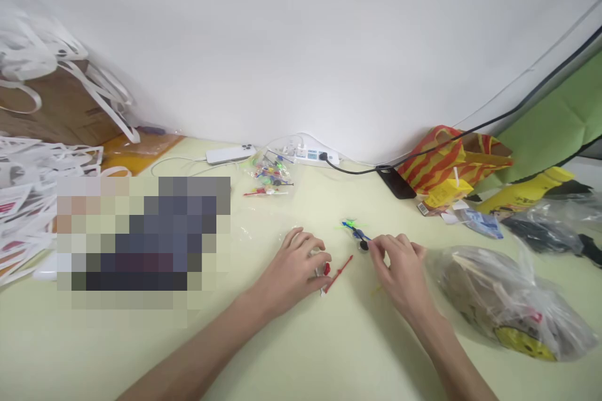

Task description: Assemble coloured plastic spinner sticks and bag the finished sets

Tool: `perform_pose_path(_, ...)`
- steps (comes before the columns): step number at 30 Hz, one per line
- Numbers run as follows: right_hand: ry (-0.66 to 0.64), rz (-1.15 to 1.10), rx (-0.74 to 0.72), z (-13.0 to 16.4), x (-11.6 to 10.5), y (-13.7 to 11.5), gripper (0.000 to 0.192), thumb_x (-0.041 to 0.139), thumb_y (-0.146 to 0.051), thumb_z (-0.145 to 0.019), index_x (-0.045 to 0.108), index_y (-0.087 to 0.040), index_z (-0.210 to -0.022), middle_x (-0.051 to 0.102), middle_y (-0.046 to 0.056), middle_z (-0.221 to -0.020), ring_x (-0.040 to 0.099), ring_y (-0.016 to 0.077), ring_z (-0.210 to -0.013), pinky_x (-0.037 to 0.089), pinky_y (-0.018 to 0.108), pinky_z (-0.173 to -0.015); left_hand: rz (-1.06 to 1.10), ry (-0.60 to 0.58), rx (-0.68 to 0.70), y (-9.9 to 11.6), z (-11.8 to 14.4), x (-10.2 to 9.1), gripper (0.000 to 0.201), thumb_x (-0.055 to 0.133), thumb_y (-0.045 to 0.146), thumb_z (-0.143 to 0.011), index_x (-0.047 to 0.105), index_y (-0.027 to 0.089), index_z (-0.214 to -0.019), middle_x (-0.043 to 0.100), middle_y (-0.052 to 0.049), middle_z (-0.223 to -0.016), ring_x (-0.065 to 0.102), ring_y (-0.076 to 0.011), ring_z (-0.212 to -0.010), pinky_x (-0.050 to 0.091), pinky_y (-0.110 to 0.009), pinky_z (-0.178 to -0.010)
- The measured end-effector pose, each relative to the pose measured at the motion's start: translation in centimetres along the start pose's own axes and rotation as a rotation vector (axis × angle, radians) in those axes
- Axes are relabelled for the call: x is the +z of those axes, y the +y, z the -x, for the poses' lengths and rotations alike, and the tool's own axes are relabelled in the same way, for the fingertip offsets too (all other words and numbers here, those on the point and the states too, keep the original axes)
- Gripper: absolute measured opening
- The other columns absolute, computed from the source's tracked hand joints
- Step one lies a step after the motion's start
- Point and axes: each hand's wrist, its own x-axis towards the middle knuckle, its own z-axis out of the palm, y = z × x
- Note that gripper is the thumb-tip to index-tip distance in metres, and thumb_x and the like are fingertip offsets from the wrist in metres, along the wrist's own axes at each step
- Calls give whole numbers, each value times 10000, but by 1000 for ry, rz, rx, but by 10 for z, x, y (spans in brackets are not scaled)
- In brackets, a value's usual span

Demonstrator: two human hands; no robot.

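Observation:
My left hand (296,266) rests on the pale yellow table (282,351), fingers curled over a small red and white piece (326,270). A thin red stick (339,272) lies just to its right. My right hand (399,269) pinches the end of a small blue, green and black toy part (357,233) between thumb and forefinger. Both hands sit close together at the middle of the table.
A clear bag of small colourful toy parts (268,178) lies further back, near a white power strip (305,153) and a white phone (230,153). A full plastic bag (508,301) sits at the right, a striped bag (446,156) behind it, white straps and a cardboard box (51,106) at the left.

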Motion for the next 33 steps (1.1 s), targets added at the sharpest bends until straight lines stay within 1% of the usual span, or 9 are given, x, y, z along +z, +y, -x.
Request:
perform_pose_path(3,-54,23,-43,-15,-3,14,239,500,-324,-987,613,-223,-803,646,-8,-733,534,203,-771,245,390,-814,7,4,19,3,-2,-3,213,685,317,-891,657,257,-1094,642,-31,-1090,560,-213,-1122,310,-499,-1146)
perform_pose_path(5,-80,42,-74,-22,-1,19,214,527,-322,-973,621,-226,-807,647,-12,-739,547,204,-784,242,387,-814,3,-14,63,6,-3,-4,236,647,312,-920,644,267,-1151,646,-35,-1145,544,-222,-1168,292,-503,-1152)
perform_pose_path(10,-76,41,-159,-24,13,32,195,586,-363,-939,625,-228,-804,622,-22,-716,557,196,-767,248,381,-812,-34,-83,168,9,-7,-4,230,603,268,-949,642,303,-1174,646,-19,-1213,524,-234,-1239,238,-512,-1174)
perform_pose_path(13,-69,22,-187,-18,16,39,172,595,-374,-936,629,-235,-841,625,-21,-732,563,199,-777,254,386,-821,-36,-89,154,10,-8,-2,176,601,274,-950,664,290,-1113,662,-21,-1167,541,-228,-1229,242,-495,-1176)
perform_pose_path(18,-101,31,-152,-10,9,39,102,593,-306,-935,620,-234,-867,643,-9,-765,568,210,-804,262,399,-825,-7,-84,82,10,-8,2,144,623,309,-936,646,255,-1068,674,-25,-1124,540,-233,-1230,233,-503,-1179)
perform_pose_path(22,-113,29,-138,-10,8,39,89,585,-274,-932,622,-234,-861,663,3,-781,569,222,-824,270,402,-810,-9,-110,37,10,-8,5,238,698,368,-883,630,255,-1081,663,-23,-1161,525,-255,-1259,220,-539,-1184)
perform_pose_path(26,-138,21,-153,-12,12,44,147,568,-263,-934,637,-237,-806,667,11,-763,565,219,-804,277,390,-776,-28,-112,28,10,-8,5,285,716,399,-866,637,261,-1103,657,-34,-1205,520,-275,-1281,239,-568,-1177)
perform_pose_path(30,-149,15,-149,-11,9,41,172,548,-271,-947,645,-239,-810,673,14,-761,568,217,-802,288,385,-777,-50,-92,23,8,-6,0,498,706,467,-858,561,288,-1300,607,-63,-1330,497,-280,-1317,248,-573,-1188)
perform_pose_path(33,-145,-4,-132,-9,4,34,178,533,-243,-954,626,-229,-804,673,9,-768,567,211,-805,294,392,-811,-69,-113,14,3,-3,-7,665,696,551,-831,473,296,-1404,574,-82,-1382,465,-292,-1355,233,-590,-1195)
